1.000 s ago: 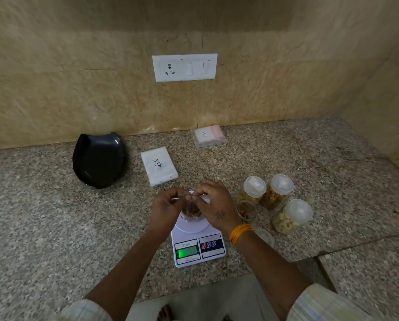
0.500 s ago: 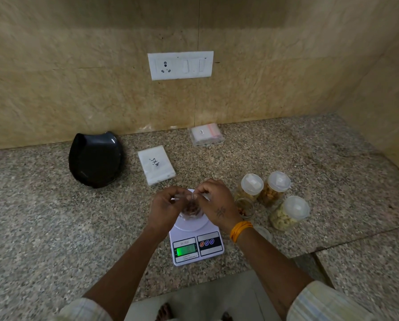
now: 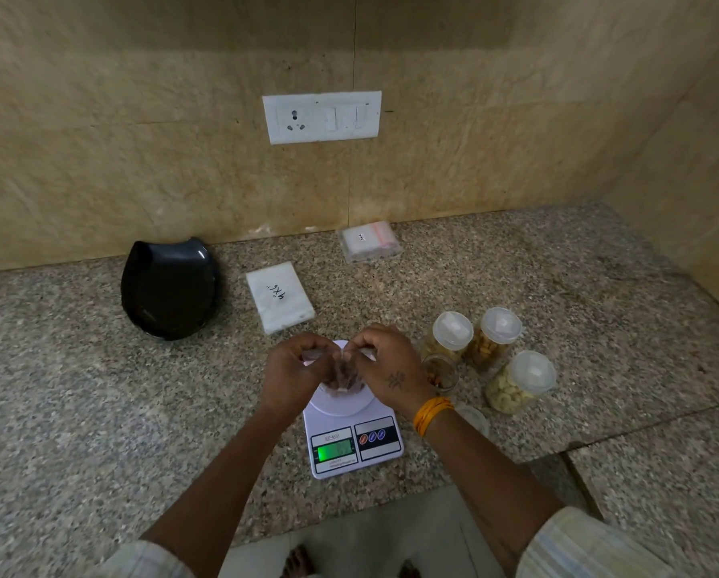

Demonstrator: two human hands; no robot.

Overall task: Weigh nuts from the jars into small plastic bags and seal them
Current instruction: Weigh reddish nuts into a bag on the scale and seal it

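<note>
A small clear plastic bag [image 3: 343, 379] with dark nuts in it sits on the round pan of a white digital scale [image 3: 351, 444] whose display glows green. My left hand [image 3: 293, 375] pinches the bag's top edge on the left. My right hand [image 3: 384, 369] pinches the same edge on the right. Three lidded jars stand right of the scale: two with brownish nuts [image 3: 449, 335] [image 3: 495, 337] and one with cashews [image 3: 520, 383]. An open jar [image 3: 441, 371] stands beside my right wrist, and its loose lid [image 3: 472, 419] lies just below.
A black dish [image 3: 168, 289] lies at the back left. A white packet of bags [image 3: 280, 296] lies behind the scale, and a second packet of zip bags [image 3: 368, 241] by the wall. The counter edge runs just in front of the scale.
Both hands stay pinching the bag's top over the scale. The view has shifted slightly; nothing else moved.
</note>
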